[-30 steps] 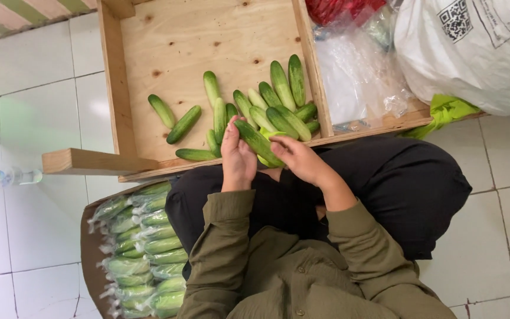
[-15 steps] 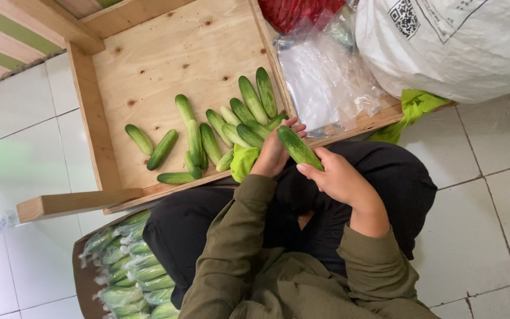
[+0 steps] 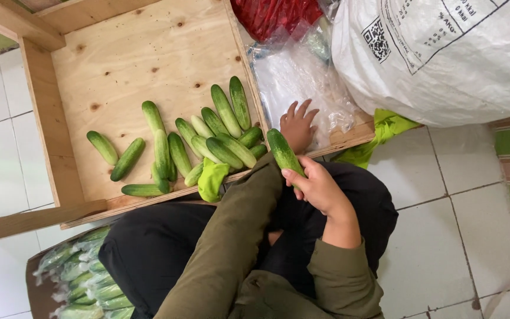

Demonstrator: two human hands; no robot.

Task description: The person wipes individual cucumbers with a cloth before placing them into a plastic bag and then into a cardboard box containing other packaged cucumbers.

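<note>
Item, bottom left corner of the floor: a batch of cucumbers sealed in clear bags [image 3: 75, 277], stacked beside our knee; these look finished.

Item, wooden tray [image 3: 125, 59]: loose cucumbers [image 3: 208, 139] lie along its near edge, two more [image 3: 113, 153] well apart toward the left wall. A light green cloth [image 3: 212, 178] hangs over the near rim. These remain unpacked, so we judge the work partly done.

Item, our left hand [image 3: 298, 125]: fingers spread, grip apart, resting on the clear plastic bags [image 3: 302, 74] past the tray's right wall.

Item, our right hand [image 3: 320, 190]: grip clamped on one cucumber [image 3: 283, 150], held over our lap, tip pointing at the tray's near right corner.

Item, far right: a red bag [image 3: 278, 15] and a large white sack [image 3: 444, 59] on the tiled floor [image 3: 461, 236].
</note>
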